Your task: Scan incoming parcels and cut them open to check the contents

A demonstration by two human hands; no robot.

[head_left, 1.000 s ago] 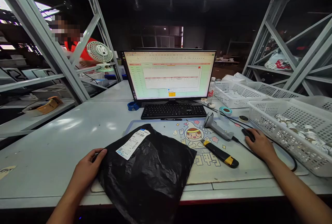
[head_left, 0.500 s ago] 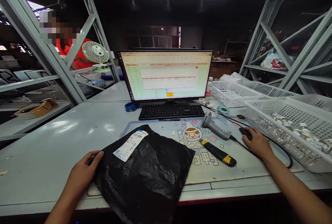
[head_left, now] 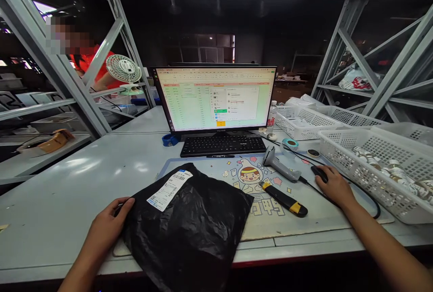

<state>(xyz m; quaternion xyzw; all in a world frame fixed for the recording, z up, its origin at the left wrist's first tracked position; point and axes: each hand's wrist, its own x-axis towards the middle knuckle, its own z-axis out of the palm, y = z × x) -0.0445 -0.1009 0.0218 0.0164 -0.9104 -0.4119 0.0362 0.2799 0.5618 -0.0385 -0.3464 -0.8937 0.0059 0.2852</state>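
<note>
My left hand [head_left: 113, 220] pinches the left edge of a black plastic mailing bag [head_left: 196, 215], which hangs partly over the desk's front edge. A white shipping label [head_left: 169, 190] is stuck on the bag's upper left. On the right, my right hand [head_left: 334, 186] is closed over a black computer mouse [head_left: 320, 173]. Between the hands, a black and yellow box cutter [head_left: 284, 198] and a grey barcode scanner [head_left: 280, 166] lie on the printed desk mat [head_left: 257, 226]. The monitor [head_left: 216, 98] shows a spreadsheet with a chat-like window over it.
A black keyboard [head_left: 223, 146] sits before the monitor, beside a blue tape roll [head_left: 170, 139]. White baskets [head_left: 358, 166] with small bottles line the right. Metal rack posts [head_left: 77, 80] flank the desk. Behind the left rack are a fan [head_left: 123, 69] and a person in red [head_left: 98, 66].
On the monitor, the wide pop-up window has given way to a chat-like window. My hands and the bag stay in place. The person in red has shifted slightly left.
</note>
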